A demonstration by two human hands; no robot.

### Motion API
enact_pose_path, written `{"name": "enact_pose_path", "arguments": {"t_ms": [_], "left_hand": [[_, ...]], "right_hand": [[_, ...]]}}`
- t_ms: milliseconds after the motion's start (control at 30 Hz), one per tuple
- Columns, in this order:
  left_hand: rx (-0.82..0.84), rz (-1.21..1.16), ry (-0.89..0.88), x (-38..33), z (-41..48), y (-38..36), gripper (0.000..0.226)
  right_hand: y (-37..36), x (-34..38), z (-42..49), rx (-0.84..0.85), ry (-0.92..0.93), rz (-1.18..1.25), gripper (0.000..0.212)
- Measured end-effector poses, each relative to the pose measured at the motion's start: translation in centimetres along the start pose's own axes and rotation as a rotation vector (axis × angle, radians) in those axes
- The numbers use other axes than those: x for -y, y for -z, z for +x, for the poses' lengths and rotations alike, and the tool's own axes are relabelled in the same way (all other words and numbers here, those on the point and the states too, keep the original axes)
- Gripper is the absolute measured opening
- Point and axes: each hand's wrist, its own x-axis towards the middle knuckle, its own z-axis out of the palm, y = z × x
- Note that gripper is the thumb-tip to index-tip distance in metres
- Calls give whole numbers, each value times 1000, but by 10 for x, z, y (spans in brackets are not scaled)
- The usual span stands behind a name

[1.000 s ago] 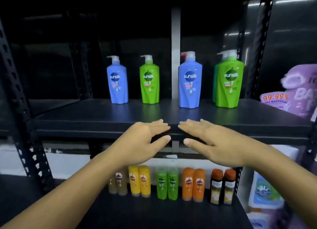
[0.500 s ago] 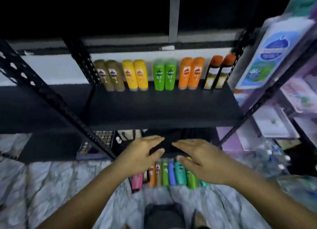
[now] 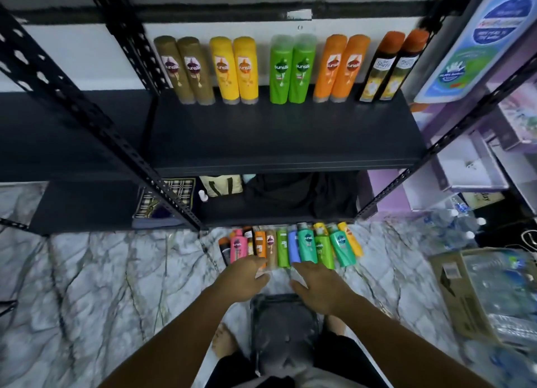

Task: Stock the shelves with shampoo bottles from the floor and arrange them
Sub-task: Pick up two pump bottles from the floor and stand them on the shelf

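Head view: I see both hands empty, fingers spread, left hand (image 3: 242, 277) and right hand (image 3: 318, 286) just short of the floor bottles (image 3: 293, 246), lined up at the rack's foot for easy grabs. Shelf (image 3: 284, 137) has paired bottles (image 3: 292, 69) at the back w/ front bare, lots of room; posts flank both sides.

Beneath the lowest black shelf board (image 3: 261, 213) sit a checkered folded cloth (image 3: 168, 197), a cream bag (image 3: 222, 185) and dark fabric (image 3: 302, 194), while to its right a cardboard box (image 3: 465, 297) of plastic water bottles (image 3: 456, 227) rests on marble floor (image 3: 87, 286).
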Motion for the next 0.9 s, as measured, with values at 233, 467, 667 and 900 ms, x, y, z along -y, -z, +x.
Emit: {"name": "enact_pose_path", "arguments": {"t_ms": [233, 467, 667, 900], "left_hand": [[-91, -118, 184, 3, 0, -21, 50], [-200, -181, 298, 10, 10, -29, 56], [-145, -211, 299, 56, 61, -40, 61], [-130, -259, 329, 158, 177, -100, 61]], "right_hand": [[-2, -29, 21, 84, -5, 98, 62], [32, -65, 67, 146, -52, 189, 61], [11, -101, 114, 131, -175, 103, 58], [-97, -156, 224, 98, -345, 191, 58]]}}
